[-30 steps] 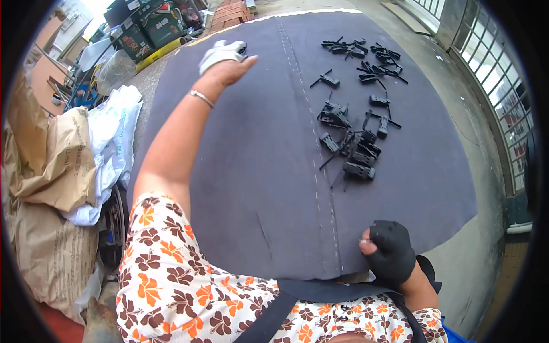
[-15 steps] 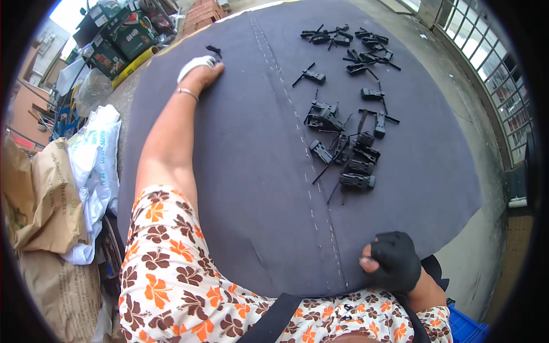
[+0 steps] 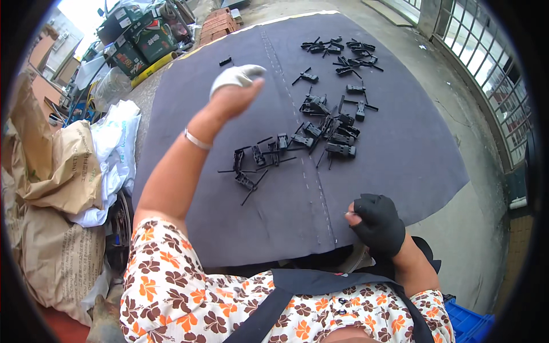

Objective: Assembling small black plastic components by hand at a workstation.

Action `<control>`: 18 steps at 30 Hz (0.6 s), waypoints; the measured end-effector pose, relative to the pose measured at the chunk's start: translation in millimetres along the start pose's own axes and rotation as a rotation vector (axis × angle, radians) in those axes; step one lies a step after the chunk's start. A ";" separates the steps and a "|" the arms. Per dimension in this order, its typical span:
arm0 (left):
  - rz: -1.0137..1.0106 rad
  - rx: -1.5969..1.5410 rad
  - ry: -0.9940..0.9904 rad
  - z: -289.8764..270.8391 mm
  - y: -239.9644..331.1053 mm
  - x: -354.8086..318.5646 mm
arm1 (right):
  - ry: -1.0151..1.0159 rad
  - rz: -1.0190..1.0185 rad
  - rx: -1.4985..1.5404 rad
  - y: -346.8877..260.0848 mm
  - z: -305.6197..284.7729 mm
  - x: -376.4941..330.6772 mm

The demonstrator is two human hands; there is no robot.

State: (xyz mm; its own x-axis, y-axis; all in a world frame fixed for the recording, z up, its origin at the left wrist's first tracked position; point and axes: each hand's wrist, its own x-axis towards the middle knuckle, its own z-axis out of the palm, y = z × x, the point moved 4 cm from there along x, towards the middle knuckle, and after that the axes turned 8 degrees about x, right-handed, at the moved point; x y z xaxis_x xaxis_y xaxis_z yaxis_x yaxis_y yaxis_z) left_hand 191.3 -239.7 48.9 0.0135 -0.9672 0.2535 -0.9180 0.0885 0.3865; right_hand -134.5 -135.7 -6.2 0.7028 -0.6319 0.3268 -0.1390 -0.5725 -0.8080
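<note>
My left hand [image 3: 237, 88], in a white glove with bare fingertips, is raised over the far left part of the grey cloth-covered table [image 3: 189, 126]. Its thumb and fingers are apart, and no object shows in them. A single small black plastic part [image 3: 225, 60] lies just beyond it. Nearer to me, several black plastic parts with thin arms [image 3: 257, 155] lie loosely at mid-table. A larger scattered group of similar black parts [image 3: 340, 150] spreads to the right and far right. My right hand [image 3: 377, 223], in a black fingerless glove, is closed at the near right edge; its palm is hidden.
Brown paper sacks [image 3: 63, 183] and a white sack [image 3: 117, 143] crowd the left side. Green boxes [image 3: 151, 43], a yellow tube [image 3: 153, 70] and red bricks [image 3: 216, 26] stand beyond the far left edge. A barred window [image 3: 492, 74] is at right; a blue crate [image 3: 466, 323] sits low right.
My left hand has drawn back from the far left and moved right. Several black parts now lie at mid-table, where none lay before. The view has shifted; my right hand stays closed.
</note>
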 end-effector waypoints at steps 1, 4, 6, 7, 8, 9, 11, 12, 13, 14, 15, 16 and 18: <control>-0.066 0.228 0.022 -2.8 -33.3 14.5 | -0.004 -0.008 0.005 -0.3 1.4 1.7; -0.373 0.510 -0.052 4.8 -115.2 56.2 | -0.063 0.001 -0.051 -2.1 2.2 3.3; -0.546 0.584 0.064 17.0 -152.4 83.6 | -0.161 0.043 -0.018 -3.1 1.5 3.9; -0.492 0.674 0.092 16.0 -193.3 99.7 | -0.195 0.049 0.001 -5.9 0.2 6.5; -0.493 0.692 0.045 26.7 -192.6 114.4 | -0.192 0.080 -0.003 -0.8 -2.0 8.4; -0.503 0.718 0.004 25.8 -187.6 123.0 | -0.220 0.100 0.038 2.1 -2.1 9.7; -0.457 0.757 -0.034 31.4 -198.2 133.4 | -0.248 0.128 0.071 1.1 -2.7 13.7; -0.489 0.738 -0.065 36.8 -201.2 134.9 | -0.263 0.140 0.065 0.0 -3.1 15.1; -0.522 0.723 -0.091 39.7 -203.0 134.1 | -0.279 0.145 0.059 -0.7 -2.8 16.1; -0.503 0.718 0.007 35.8 -200.0 130.9 | -0.279 0.143 0.056 -0.6 -2.2 17.3; -0.447 0.693 0.000 35.6 -190.7 125.2 | -0.272 0.161 0.056 -0.2 -1.9 18.0; -0.390 0.673 0.002 34.6 -176.8 117.9 | -0.262 0.171 0.056 -0.7 -1.2 19.4; -0.202 0.574 0.070 46.0 -138.8 93.9 | -0.232 0.168 -0.004 -2.7 1.6 21.1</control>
State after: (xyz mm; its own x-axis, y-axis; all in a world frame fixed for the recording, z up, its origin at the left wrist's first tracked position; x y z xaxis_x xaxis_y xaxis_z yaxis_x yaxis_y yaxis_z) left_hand 301.8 -353.7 -21.8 0.2180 -0.9319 0.2899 -0.9613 -0.2563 -0.1010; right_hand -118.2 -146.7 2.1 0.8105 -0.5818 0.0674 -0.2693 -0.4724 -0.8393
